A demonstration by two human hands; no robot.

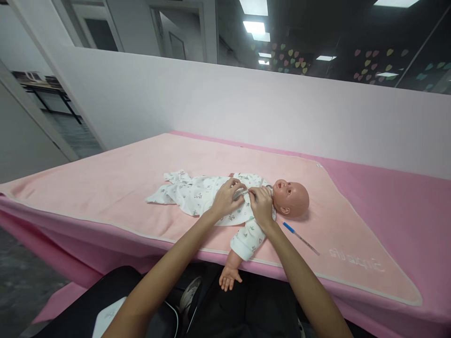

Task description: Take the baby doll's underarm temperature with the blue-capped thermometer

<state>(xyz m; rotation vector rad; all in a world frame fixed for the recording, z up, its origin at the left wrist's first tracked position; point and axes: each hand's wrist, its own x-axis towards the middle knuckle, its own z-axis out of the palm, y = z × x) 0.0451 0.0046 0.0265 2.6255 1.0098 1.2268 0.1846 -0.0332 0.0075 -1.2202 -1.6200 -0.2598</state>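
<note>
A baby doll (197, 192) in a white patterned outfit lies on its back, its head (294, 199) to the right. Over the doll's chest, my left hand (227, 197) is closed with curled fingers on a small clear, shiny object (240, 193). My right hand (261, 202) pinches at the right end of that same object, close to the doll's neck. The fingers partly cover it, so its exact kind is unclear. One doll arm (246, 239) hangs over the front edge below my right wrist. A slim clear stick with a blue end (299, 237) rests on the mat right of my right forearm.
A peach-pink mat (123, 188) spreads over a darker pink cover (398, 202) on the table. Behind it rises a white partition (246, 103) with dark glass above. The table's front edge runs just before my lap. A white object (109, 317) sits at lower left.
</note>
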